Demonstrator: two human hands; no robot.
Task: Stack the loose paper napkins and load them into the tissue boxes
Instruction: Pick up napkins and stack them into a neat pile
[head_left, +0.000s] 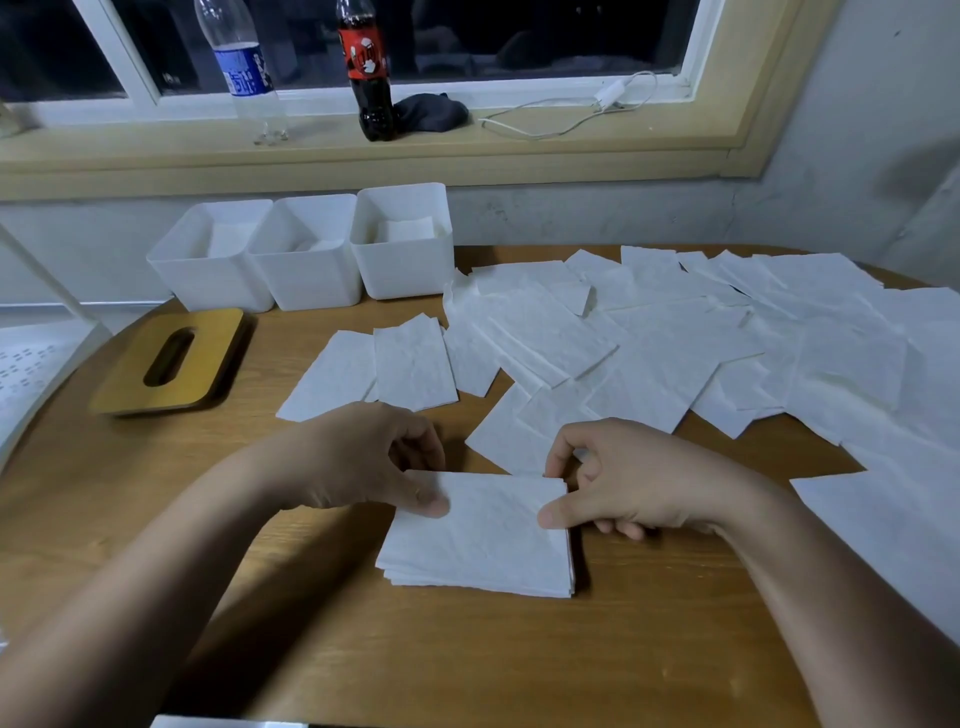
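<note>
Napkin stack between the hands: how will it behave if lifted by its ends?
Probably floppy: the napkin stack is thin, crinkled paper, so the middle may sag between the left hand and right hand pinching its ends. Likely very light, since it is only a low pile. Sheets may slide or fan out, because the layers at the near edge sit uneven.

A wooden table (467, 654) sits under a dark window (545, 31). The sill (597, 148) holds a clear bottle (244, 73), a cola bottle (366, 67), a cloth (434, 111) and a cable (566, 113). The wall (857, 130) is grey.
</note>
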